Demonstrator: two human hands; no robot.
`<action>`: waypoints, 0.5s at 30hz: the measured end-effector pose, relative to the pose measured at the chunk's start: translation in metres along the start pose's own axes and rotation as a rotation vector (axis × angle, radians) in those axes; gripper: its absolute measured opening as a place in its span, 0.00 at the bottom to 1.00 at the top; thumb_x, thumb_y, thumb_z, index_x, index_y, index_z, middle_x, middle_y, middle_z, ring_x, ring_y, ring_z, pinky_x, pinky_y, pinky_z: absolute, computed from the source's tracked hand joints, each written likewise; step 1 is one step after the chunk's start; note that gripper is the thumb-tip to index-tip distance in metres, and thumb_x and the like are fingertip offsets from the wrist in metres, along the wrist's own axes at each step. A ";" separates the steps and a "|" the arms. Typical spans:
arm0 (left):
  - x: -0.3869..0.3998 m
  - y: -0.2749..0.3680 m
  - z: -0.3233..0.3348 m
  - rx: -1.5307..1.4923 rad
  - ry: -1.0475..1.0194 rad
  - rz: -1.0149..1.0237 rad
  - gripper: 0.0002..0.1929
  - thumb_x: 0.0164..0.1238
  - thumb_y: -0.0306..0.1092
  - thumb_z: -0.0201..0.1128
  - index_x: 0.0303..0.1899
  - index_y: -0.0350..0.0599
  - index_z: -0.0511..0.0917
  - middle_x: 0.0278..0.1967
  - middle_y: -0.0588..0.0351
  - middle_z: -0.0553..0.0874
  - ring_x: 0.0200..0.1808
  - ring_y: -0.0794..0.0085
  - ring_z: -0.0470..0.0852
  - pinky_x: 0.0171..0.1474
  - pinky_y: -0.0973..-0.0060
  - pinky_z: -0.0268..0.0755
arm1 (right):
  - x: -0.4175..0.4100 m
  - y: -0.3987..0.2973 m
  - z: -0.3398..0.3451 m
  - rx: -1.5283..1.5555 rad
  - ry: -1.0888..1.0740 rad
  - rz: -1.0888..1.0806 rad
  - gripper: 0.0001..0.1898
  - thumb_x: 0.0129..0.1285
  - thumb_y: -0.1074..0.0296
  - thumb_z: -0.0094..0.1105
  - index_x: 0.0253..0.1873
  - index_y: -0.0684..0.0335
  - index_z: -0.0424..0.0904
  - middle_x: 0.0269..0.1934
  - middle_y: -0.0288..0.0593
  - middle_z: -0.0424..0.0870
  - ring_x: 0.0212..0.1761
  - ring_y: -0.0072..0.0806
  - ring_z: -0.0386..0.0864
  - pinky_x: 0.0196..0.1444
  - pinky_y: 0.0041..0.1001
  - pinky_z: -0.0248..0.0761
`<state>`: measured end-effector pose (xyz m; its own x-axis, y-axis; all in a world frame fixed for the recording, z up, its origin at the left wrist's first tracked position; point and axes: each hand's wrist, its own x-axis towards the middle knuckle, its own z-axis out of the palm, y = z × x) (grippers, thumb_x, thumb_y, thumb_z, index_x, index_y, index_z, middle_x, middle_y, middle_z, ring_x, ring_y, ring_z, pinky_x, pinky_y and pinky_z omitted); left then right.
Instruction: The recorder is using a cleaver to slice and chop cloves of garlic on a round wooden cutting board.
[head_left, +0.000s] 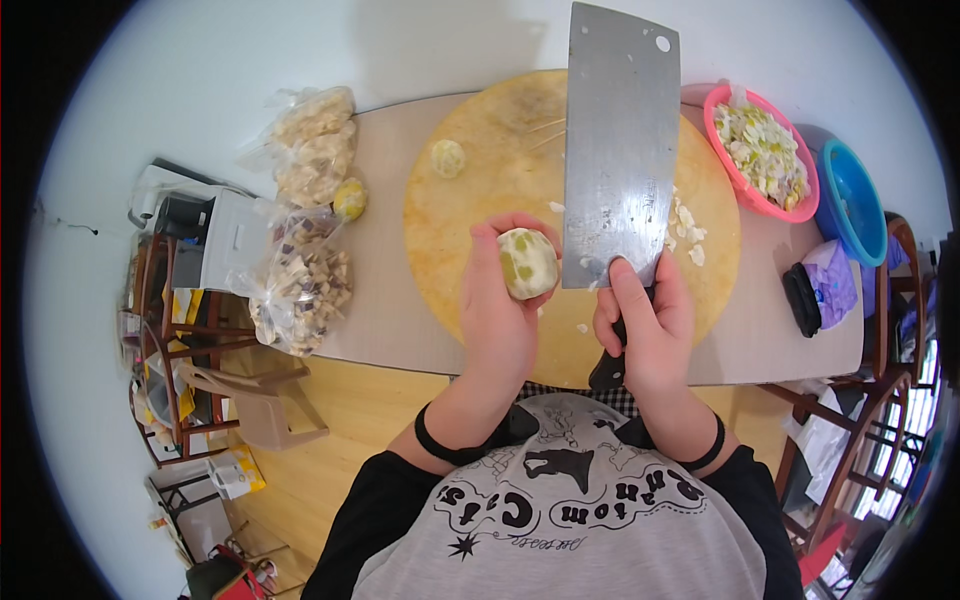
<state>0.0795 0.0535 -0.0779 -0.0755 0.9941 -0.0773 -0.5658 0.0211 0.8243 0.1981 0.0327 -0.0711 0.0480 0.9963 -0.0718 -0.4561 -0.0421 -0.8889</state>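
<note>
My left hand (504, 300) holds a round, partly peeled fruit (528, 263), pale with yellow-green patches, over a large round cutting board (480, 225). Just to its right, my right hand (651, 322) grips a wide steel cleaver (621, 150) by its black handle, the thumb on the lower blade and the blade pointing away from me. A similar peeled fruit (448, 159) rests at the board's upper left. Pale peel scraps (686, 229) lie right of the blade, and two thin sticks (547, 133) are left of it. The cleaver hides part of the board.
On the left of the table (390, 300) are clear bags of pale chunks (315, 150) and purple-edged cubes (304, 292), with a yellow-green fruit (349, 199). At right stand a pink basin (806, 206) of peelings, a blue basin (855, 202), a purple packet (829, 285) and a black case (801, 300).
</note>
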 end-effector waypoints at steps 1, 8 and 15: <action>0.000 0.002 0.001 -0.005 -0.043 0.018 0.21 0.73 0.52 0.36 0.44 0.44 0.69 0.36 0.60 0.76 0.33 0.85 0.72 0.30 0.87 0.63 | 0.000 0.000 0.000 0.000 -0.002 -0.001 0.10 0.66 0.72 0.47 0.51 0.66 0.66 0.21 0.29 0.67 0.12 0.11 0.58 0.14 0.15 0.50; -0.003 0.003 0.007 0.002 0.037 0.025 0.21 0.73 0.52 0.35 0.44 0.45 0.69 0.37 0.60 0.76 0.34 0.84 0.72 0.31 0.86 0.64 | -0.004 0.002 -0.001 -0.051 -0.040 0.042 0.10 0.66 0.72 0.47 0.51 0.67 0.66 0.19 0.28 0.67 0.12 0.10 0.58 0.13 0.15 0.50; -0.007 0.000 0.009 -0.030 0.055 0.060 0.22 0.73 0.52 0.34 0.44 0.43 0.69 0.38 0.58 0.77 0.37 0.80 0.75 0.36 0.83 0.68 | -0.004 0.003 0.002 0.056 0.004 0.059 0.08 0.67 0.71 0.46 0.46 0.67 0.66 0.18 0.30 0.66 0.12 0.12 0.59 0.14 0.16 0.51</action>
<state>0.0877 0.0472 -0.0724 -0.1542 0.9863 -0.0593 -0.5835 -0.0424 0.8110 0.1945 0.0285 -0.0725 0.0233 0.9919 -0.1248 -0.5075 -0.0958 -0.8563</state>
